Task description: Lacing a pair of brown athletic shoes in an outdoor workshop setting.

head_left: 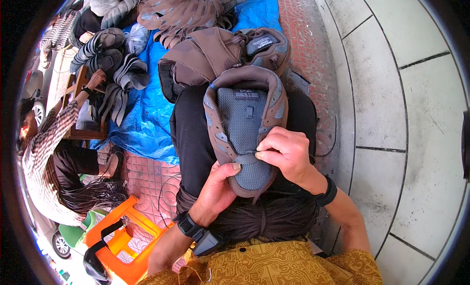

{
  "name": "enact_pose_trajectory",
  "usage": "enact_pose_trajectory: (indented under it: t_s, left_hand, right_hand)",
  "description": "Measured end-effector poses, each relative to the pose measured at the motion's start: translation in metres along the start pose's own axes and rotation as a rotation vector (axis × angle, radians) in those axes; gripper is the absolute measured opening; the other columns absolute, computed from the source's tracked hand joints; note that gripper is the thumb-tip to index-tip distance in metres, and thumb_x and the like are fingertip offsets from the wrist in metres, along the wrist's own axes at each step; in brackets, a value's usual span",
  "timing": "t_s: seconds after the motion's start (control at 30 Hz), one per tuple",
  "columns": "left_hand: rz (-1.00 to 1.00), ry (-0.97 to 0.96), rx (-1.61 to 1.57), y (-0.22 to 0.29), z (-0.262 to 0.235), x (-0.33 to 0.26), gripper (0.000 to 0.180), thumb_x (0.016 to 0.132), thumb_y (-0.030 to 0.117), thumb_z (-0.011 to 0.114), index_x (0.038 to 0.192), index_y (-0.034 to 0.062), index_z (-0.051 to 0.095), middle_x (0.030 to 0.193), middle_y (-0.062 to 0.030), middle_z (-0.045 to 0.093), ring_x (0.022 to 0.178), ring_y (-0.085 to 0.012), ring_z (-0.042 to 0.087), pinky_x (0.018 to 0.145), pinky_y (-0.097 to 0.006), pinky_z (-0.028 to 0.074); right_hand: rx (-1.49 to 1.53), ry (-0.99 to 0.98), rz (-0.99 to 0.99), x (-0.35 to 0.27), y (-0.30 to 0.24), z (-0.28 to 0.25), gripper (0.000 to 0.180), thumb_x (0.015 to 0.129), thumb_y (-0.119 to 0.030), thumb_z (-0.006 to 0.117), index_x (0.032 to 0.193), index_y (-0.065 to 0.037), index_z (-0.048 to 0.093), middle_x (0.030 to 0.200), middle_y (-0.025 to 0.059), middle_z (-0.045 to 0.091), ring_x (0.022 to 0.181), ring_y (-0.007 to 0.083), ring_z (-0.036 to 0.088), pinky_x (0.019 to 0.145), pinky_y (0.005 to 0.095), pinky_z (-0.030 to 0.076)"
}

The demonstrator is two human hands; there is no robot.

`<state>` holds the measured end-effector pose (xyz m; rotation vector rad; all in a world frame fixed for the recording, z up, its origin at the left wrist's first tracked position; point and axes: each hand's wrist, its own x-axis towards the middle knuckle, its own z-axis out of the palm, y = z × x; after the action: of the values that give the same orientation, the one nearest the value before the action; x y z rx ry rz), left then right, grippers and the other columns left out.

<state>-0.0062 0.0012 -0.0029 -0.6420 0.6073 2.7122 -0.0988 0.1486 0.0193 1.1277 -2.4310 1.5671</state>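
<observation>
A brown shoe upper [214, 116] with blue-grey patches and a grey mesh tongue [240, 121] rests over my lap. My left hand [215, 187] holds its left edge near the toe, the thumb pressed onto the mesh. A flat grey lace [246, 159] crosses the tongue there. Thumb and forefinger of my right hand [288, 153] pinch this lace at its right end, by the row of eyelets. Under my wrists lies a tied bundle of dark brown laces [267, 219]. More brown shoe uppers [203, 52] are heaped just beyond my knees.
Stacks of uppers [186, 11] lie on a blue tarp [156, 94]. At left, a person in a checked shirt [49, 162] reaches toward dark uppers by a wooden stand [73, 133]. An orange stool [139, 206] stands near my left arm. A tiled ledge [377, 113] runs along my right.
</observation>
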Motion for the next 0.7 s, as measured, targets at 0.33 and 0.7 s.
enact_pose_trajectory:
  t_s: [0.33,0.7]
  left_hand:
    - [-0.004,-0.024,0.036,0.0032,-0.0038,-0.0010,0.041,0.075,0.004,0.055,0.114,-0.0018,0.044,0.107,-0.0093,0.054,0.097,-0.0188,0.054,0.088,-0.034,0.042]
    - [0.024,-0.040,0.102,0.0077,-0.0075,-0.0047,0.038,0.075,0.003,0.057,0.111,-0.0005,0.047,0.103,-0.0073,0.056,0.094,-0.0160,0.055,0.085,-0.031,0.043]
  right_hand:
    - [0.124,0.025,0.245,-0.0011,-0.0059,0.0069,0.010,0.062,-0.010,0.066,0.063,-0.005,0.058,0.061,0.0053,0.053,0.054,0.0197,0.055,0.048,0.0273,0.042]
    - [-0.165,-0.002,-0.115,0.0037,-0.0051,0.0060,0.011,0.063,-0.010,0.065,0.061,-0.005,0.056,0.060,0.0052,0.052,0.052,0.0189,0.054,0.046,0.0295,0.041]
